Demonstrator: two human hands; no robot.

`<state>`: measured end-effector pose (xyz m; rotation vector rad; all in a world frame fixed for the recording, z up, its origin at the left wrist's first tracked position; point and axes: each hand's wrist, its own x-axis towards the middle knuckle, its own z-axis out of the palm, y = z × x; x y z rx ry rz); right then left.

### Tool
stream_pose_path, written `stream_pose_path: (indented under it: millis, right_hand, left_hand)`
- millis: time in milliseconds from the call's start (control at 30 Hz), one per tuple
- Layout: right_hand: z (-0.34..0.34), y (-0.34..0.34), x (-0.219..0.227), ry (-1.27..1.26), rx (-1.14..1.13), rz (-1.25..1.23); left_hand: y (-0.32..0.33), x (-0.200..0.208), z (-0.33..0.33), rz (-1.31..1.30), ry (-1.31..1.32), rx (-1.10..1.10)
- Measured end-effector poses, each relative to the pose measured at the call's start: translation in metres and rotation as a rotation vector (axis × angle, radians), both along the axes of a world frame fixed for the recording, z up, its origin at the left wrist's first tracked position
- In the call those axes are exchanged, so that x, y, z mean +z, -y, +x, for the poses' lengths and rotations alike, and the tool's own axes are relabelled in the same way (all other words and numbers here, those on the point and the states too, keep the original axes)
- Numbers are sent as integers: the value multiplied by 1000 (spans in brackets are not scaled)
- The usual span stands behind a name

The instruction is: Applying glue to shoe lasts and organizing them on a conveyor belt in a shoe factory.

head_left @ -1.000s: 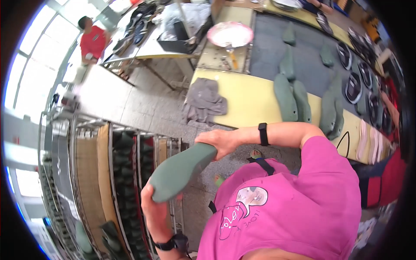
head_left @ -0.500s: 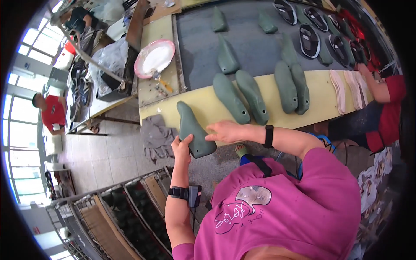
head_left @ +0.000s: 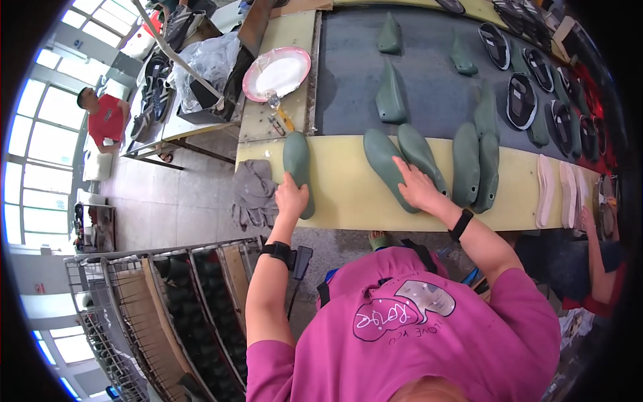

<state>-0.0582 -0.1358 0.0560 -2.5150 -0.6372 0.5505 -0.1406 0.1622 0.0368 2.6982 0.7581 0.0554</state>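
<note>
A green shoe last (head_left: 295,151) lies sole up at the left end of the yellow board (head_left: 341,194). My left hand (head_left: 293,197) is closed over its nearer half. To the right, a pair of lasts lies side by side, a left one (head_left: 383,155) and a right one (head_left: 416,146). My right hand (head_left: 420,187) rests over the near part of this pair, fingers stretched out and touching the left last. Its palm hides part of the right last. Another pair, a left last (head_left: 463,161) and a right last (head_left: 489,171), lies just beyond my right hand.
Behind the board, a grey surface (head_left: 348,87) bears more lasts and several dark sandals (head_left: 521,100). A pink-rimmed basin (head_left: 276,72) with a yellow-handled brush (head_left: 284,117) sits back left. A grey cloth (head_left: 254,191) hangs at the left edge. Pale insoles (head_left: 546,191) lie near a co-worker's arm (head_left: 595,248).
The last that my left hand held tilted at the board's front edge now lies on the board. My right hand has left it and moved right onto the neighbouring pair. The view has shifted.
</note>
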Motion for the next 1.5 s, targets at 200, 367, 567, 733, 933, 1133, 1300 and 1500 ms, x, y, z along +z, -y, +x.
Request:
stream_pose_path:
  millis: [200,367,567,733,933,1133,1300,1500]
  right_hand:
    - [16,21,-12,81,-99,-114]
    - [21,46,-35,252,-125,-129]
    - [60,106,-66,376,-18,-325]
    - [26,0,41,482,4,-478]
    - [-49,-106,55,320,248,-95]
    - [-142,-175,50,235,472,89]
    - [-192,-206,48,191,581,117]
    - [-205,-189,34,99,434,27]
  left_hand:
    - [-15,-12,-17,-156,76,12]
    - [-27,-7,-80,-430,193,6]
    - [-70,19,-220,-178,464,358]
    - [-104,80,-407,548,611,810]
    - [-145,113,-595,843,469,1425]
    - [-212,83,-787,168,540,1347]
    - [-207,127,-722,-499,780,1357]
    - [-327,98,-720,-563,770,956]
